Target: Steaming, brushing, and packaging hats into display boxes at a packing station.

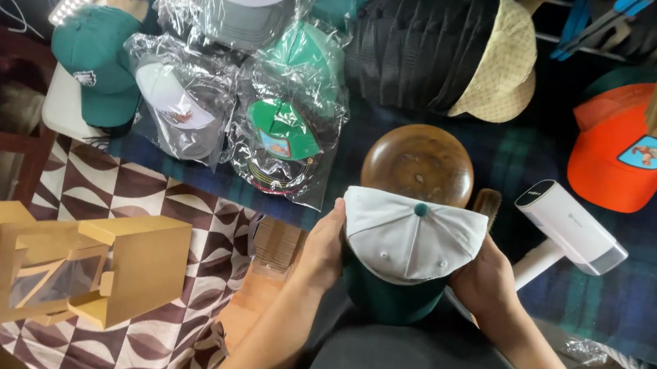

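White and dark green cap (409, 250) sits between both hands, right in front of the person, crown up w/ a small green button on top, held low over the lap, just this side of the table edge. Left hand (322, 249) presses flat against the cap's left side, thumb up along the white panel; fingers seem wrapped under or behind, can't tell if spread. Right hand (488, 278) cups the right side the same way, thumb on the white edge, other fingers hidden behind the cap, so can't tell their spread either.

Just beyond the cap, touching or nearly so, is a round brown wooden dome form (420, 163) on the dark plaid cloth (642, 299). Right of it lies a white handheld steamer (568, 226), its head pointing up-left. Further right, an orange cap (615, 162) w/ a colourful patch. Back centre, a stack of black caps (420, 48) w/ a tan checked one (508, 61) at the end. Left of the dome, several caps in clear plastic bags (285, 135), and a teal cap (101, 63) unbagged beside them. Lower left, tan cardboard boxes w/ clear windows (91, 273) rest on a brown-and-white patterned cloth (171, 209).
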